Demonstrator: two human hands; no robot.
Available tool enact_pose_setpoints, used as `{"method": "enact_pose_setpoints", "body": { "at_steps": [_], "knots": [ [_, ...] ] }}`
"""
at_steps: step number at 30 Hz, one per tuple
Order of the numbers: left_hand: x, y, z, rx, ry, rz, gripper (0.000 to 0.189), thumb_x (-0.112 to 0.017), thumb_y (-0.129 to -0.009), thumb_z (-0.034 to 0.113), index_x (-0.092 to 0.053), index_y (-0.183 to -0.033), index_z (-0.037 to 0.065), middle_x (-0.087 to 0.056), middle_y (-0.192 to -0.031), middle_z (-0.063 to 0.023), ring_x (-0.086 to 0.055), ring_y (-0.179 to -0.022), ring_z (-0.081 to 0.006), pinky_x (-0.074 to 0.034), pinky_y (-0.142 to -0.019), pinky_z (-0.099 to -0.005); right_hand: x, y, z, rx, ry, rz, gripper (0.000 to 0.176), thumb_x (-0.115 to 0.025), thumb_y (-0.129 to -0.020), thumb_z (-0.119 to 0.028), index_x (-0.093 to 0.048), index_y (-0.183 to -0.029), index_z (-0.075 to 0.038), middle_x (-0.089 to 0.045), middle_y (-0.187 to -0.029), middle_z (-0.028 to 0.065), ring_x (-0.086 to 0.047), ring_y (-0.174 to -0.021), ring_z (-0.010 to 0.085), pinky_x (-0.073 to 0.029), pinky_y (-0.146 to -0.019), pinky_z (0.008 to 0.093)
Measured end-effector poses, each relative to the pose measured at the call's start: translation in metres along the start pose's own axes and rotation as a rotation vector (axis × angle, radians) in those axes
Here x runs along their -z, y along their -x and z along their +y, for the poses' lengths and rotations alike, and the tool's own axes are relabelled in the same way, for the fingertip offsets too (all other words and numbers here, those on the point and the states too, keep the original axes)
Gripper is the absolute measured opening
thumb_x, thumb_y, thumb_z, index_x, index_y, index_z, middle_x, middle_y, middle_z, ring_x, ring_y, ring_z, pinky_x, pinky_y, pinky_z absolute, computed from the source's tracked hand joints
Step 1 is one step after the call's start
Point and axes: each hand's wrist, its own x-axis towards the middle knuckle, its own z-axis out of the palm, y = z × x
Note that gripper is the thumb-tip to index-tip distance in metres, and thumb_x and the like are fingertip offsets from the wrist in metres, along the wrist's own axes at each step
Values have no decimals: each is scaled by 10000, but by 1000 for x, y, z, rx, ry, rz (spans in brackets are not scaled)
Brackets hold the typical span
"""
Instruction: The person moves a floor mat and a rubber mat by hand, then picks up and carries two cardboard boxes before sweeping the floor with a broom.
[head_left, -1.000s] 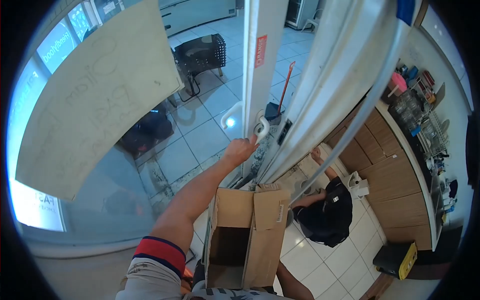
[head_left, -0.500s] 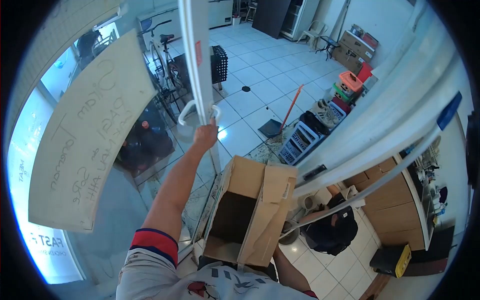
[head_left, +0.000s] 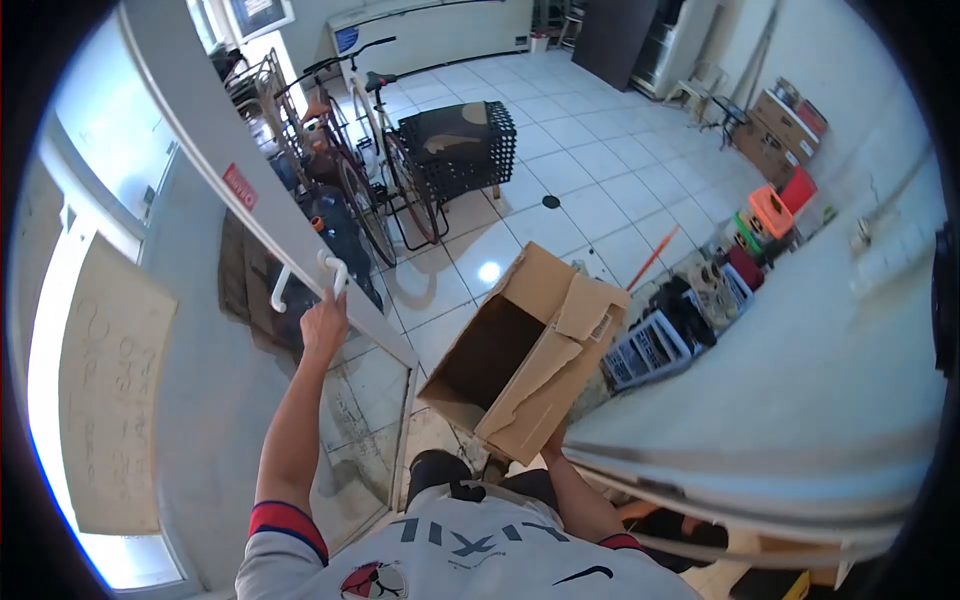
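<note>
My left hand is closed on the lower end of a white curved door handle, my arm stretched forward. The handle sits on the edge of a white-framed glass door that stands ajar on my left. An opened cardboard box is in front of my body, its dark inside facing up and its flaps loose. My right hand holds the box from its lower right side; most of its fingers are hidden behind the cardboard.
Bicycles and a black perforated crate stand ahead on the tiled floor. Along the right wall are shoes in a blue basket, an orange-lidded container and stacked boxes. Someone in dark clothing is low at right.
The door has swung left and away with my left hand on its handle. I have moved forward into the doorway, carrying the box, and the person at right is now mostly hidden.
</note>
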Motion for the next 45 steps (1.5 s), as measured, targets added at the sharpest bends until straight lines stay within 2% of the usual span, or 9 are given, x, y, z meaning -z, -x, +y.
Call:
{"method": "enact_pose_setpoints", "body": {
  "at_steps": [12,14,21,25,26,29,34,40,45],
  "knots": [
    [-31,-77,-28,453,-66,51,264,-431,-857,268,-490,-854,11,-553,-599,-169,-540,-599,-344,-380,-587,-427,-106,-334,112,240,730,88,511,-587,-708,-378,-460,-1073,-43,-569,-937,169,-561,-850,326,-466,-688,420],
    [-30,-85,-26,521,-86,46,260,-438,-855,259,-495,-866,6,-549,-597,-163,-532,-600,-339,-373,-592,-417,-125,-381,72,-327,648,58,591,-613,-664,-412,-445,-1088,-36,-527,-1003,177,-538,-903,329,-458,-726,423],
    [-37,-118,-21,734,-188,24,201,-453,-850,179,-481,-885,-17,-523,-653,-178,-492,-637,-337,-352,-628,-429,-201,-565,127,16,802,-41,631,-633,-615,-440,-442,-1086,-64,-500,-1024,160,-550,-867,308,-470,-694,387],
    [-31,-139,-8,850,-153,-16,160,-447,-851,146,-454,-854,-14,-485,-649,-177,-458,-668,-352,-358,-703,-434,-274,-665,185,-364,320,-172,458,-601,-680,-350,-468,-1018,-70,-518,-1022,114,-558,-806,248,-464,-632,368],
    [-30,-138,-6,874,-122,-19,154,-445,-851,143,-446,-847,-11,-472,-648,-176,-452,-672,-353,-363,-749,-441,-281,-672,226,-590,-145,-351,374,-598,-701,-304,-492,-973,-72,-544,-987,96,-560,-767,219,-458,-609,363],
    [-34,-141,-11,851,-112,-43,230,-415,-872,156,-446,-1008,-27,-436,-622,-173,-452,-682,-357,-343,-842,-464,-316,-682,178,13,890,-1292,175,-548,-746,-121,-506,-871,-6,-600,-755,154,-580,-513,242,-479,-428,314],
    [-38,-140,-8,932,-115,37,194,-443,-850,137,-447,-968,-17,-463,-674,-160,-470,-731,-348,-266,-941,-477,-361,-589,131,-585,468,-1249,155,-553,-693,-28,-527,-840,-71,-553,-653,91,-564,-478,207,-494,-410,338],
    [-31,-149,2,1013,-109,102,187,-502,-804,141,-475,-938,13,-509,-821,-147,-485,-852,-320,-224,-973,-464,-339,-529,102,-518,628,-1757,180,-502,-797,-234,-535,-887,-81,-560,-672,79,-579,-540,172,-491,-428,296],
    [-40,-137,0,1020,-242,205,251,-543,-781,222,-513,-955,44,-526,-853,-125,-497,-886,-289,-236,-975,-447,-343,-531,86,275,779,-1698,261,-506,-778,-293,-581,-835,-49,-590,-717,134,-588,-569,264,-491,-527,348]
  ]
}}
